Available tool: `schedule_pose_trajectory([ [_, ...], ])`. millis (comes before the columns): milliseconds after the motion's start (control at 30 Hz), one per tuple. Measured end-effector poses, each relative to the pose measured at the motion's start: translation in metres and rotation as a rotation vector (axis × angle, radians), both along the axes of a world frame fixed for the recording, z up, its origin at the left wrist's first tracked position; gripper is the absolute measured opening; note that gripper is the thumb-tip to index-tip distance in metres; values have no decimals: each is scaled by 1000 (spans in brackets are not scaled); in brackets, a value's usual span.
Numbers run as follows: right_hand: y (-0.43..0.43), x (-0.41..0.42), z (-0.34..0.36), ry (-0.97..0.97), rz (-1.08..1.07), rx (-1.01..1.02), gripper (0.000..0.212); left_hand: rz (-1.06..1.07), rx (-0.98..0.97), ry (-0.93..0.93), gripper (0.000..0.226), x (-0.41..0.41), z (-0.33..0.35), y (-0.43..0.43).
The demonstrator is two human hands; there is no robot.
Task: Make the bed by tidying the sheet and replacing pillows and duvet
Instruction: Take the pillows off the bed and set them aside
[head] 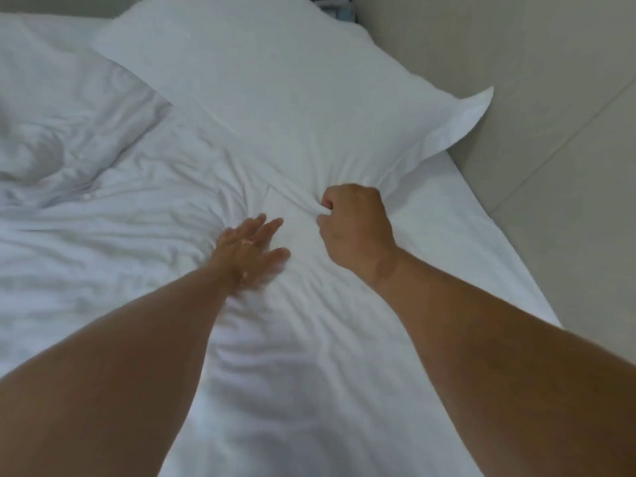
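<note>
A white pillow (275, 84) lies at the head of the bed, its flap reaching toward the right edge. My right hand (354, 228) grips a bunch of white fabric at the pillow's near edge, and creases fan out from the fist. My left hand (251, 249) lies flat with straight fingers on the wrinkled white sheet (282, 356) just left of that fist. A rumpled white duvet (55, 156) is heaped on the left part of the bed. Motion blurs the left hand.
The bed's right edge (499, 256) runs diagonally beside a pale tiled floor (568, 160). A light wall (464, 25) stands behind the pillow. Some dark items (335, 5) show at the top, past the pillow.
</note>
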State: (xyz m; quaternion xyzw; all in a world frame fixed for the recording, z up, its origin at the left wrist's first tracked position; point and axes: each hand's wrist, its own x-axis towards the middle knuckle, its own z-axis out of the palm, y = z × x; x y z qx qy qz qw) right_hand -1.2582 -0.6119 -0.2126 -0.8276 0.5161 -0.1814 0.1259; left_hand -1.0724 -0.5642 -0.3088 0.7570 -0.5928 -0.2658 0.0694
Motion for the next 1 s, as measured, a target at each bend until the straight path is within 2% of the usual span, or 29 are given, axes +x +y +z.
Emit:
schedule_pose_trajectory([
  [100,72,-25,0,-45,16,112,26,330,-39,657,49,-15,26,61],
  [133,99,-34,1,-49,21,152,24,448,-27,837,47,-19,33,83],
  [233,189,-44,12,-77,11,269,13,691,-10,1108,66,-38,54,140],
  [300,243,-43,19,-90,26,299,6,834,-48,1215,54,-56,69,173],
  [333,268,-41,27,-67,62,380,12,883,-58,1196,52,-65,77,189],
  [433,308,-34,63,123,148,581,23,956,-51,993,100,-80,99,227],
  [500,293,-47,79,261,162,551,35,983,-33,910,114,-78,112,233],
  [600,228,-86,93,339,13,296,46,938,-45,750,116,-74,131,213],
  [700,154,-119,88,202,-67,258,52,801,-45,606,120,-77,140,184],
  [767,110,-133,83,204,-152,361,85,789,-7,588,124,-80,142,172],
  [833,87,-143,76,76,-268,532,123,827,24,603,128,-82,142,165],
  [867,83,-146,72,-16,-302,623,136,834,17,615,128,-83,141,164],
  [933,88,-143,69,-157,-294,706,136,821,-28,647,125,-82,138,165],
  [1000,107,-133,75,-209,-256,683,116,800,-107,702,121,-78,141,178],
])
